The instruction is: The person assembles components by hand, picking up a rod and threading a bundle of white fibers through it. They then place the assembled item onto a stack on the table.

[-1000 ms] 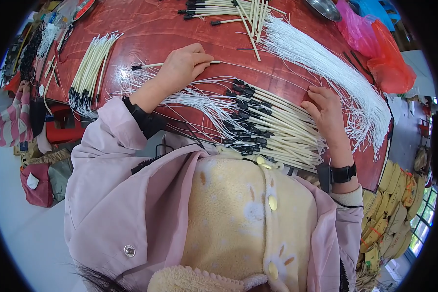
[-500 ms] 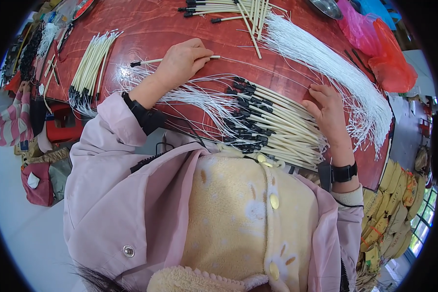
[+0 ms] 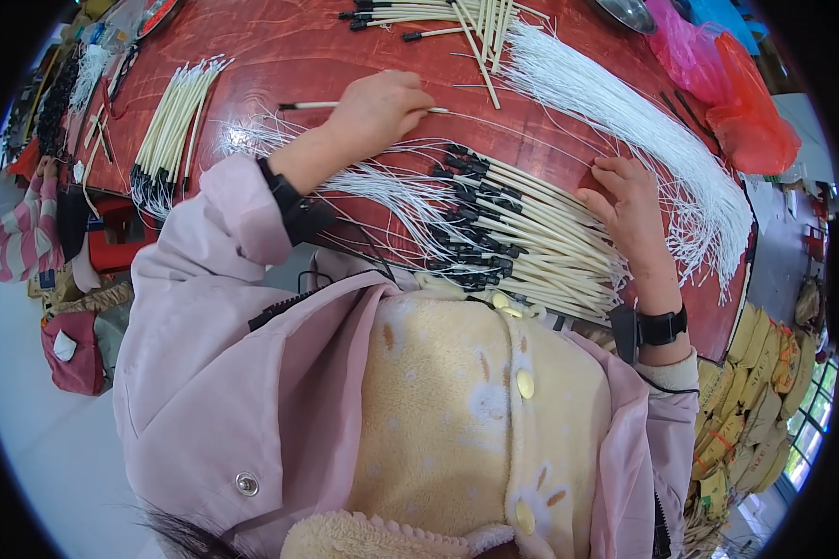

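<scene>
My left hand (image 3: 382, 112) is closed around a slim cream tube (image 3: 312, 105) with a dark left end, held above the table. From the tube's right tip a thin white string (image 3: 522, 128) runs across to my right hand (image 3: 629, 205), whose thumb and fingers are bent together around its far end. Just below lies a fanned pile of cream tubes (image 3: 550, 238) with black ends, and loose white strings (image 3: 391, 196) trail leftward from them. Beside my right hand a thick bundle of white strings (image 3: 615, 116) stretches along the table.
A smaller stack of black-ended tubes (image 3: 177, 121) lies at the left of the red table (image 3: 289, 47). More tubes (image 3: 419, 14) lie at the far edge. Pink and red plastic bags (image 3: 750, 121) and a metal bowl (image 3: 627, 13) sit far right. Another person's striped sleeve (image 3: 30, 224) shows at left.
My left hand and the tube have shifted to the right, closer to my right hand. The string between them sags a little more. My right hand has barely moved.
</scene>
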Motion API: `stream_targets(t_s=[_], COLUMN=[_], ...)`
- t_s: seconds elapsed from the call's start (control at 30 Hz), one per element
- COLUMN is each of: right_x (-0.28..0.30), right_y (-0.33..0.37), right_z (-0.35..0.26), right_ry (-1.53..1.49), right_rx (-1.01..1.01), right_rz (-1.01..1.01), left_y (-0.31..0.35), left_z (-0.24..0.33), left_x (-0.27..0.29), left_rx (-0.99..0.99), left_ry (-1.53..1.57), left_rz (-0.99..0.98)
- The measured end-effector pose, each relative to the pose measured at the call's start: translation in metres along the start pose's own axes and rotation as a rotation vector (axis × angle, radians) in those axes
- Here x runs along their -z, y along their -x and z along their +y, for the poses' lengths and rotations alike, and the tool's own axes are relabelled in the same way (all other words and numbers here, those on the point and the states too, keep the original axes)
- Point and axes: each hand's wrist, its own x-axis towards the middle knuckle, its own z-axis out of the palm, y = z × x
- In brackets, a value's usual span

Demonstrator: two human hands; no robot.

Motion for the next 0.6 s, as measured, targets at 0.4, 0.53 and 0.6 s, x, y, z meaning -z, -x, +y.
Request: stream_targets(t_s=[0.4,0.53,0.6], right_x=[-0.027,-0.022,-0.019], right_y=[-0.010,-0.008,-0.019], right_z=[-0.013,0.008,0.006], right_ry=[-0.101,-0.077,-0.069], right_rx=[0.257,0.176,0.157], right_rz=[0.183,0.225,0.217], left_y=[-0.073,-0.040,-0.032], left_z=[0.101,0.068,0.037], left_x=[-0.061,0.000,0.010], left_rx=[-0.218,-0.045,0.136], left_ry=[-0.030,-0.035,-0.219], left_rz=[-0.134,0.089,0.230])
